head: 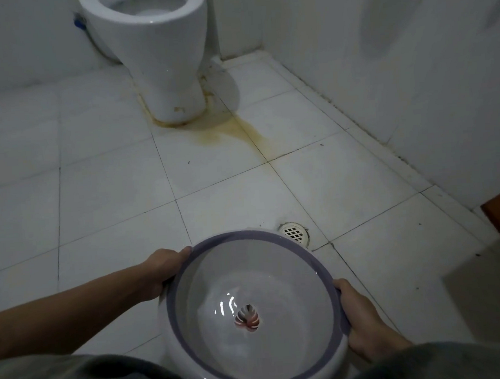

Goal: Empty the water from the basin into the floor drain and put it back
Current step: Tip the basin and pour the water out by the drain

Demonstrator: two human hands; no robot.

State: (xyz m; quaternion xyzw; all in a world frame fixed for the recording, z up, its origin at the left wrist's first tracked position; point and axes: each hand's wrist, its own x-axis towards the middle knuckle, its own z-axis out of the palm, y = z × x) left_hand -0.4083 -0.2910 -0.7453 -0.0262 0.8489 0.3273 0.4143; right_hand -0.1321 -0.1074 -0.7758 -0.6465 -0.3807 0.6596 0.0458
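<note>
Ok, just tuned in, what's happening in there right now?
A person holds a basin by its purple rim, left hand on the far-left edge, right hand on the right. It still has water in it and sits roughly level, so nothing is pouring yet. The floor drain lies just beyond the basin's far edge, on the white tiles. A toilet stands further back.

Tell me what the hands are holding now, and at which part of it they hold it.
Both hands hold the basin by its purple rim: the left hand on the left side, the right hand on the right side.
</note>
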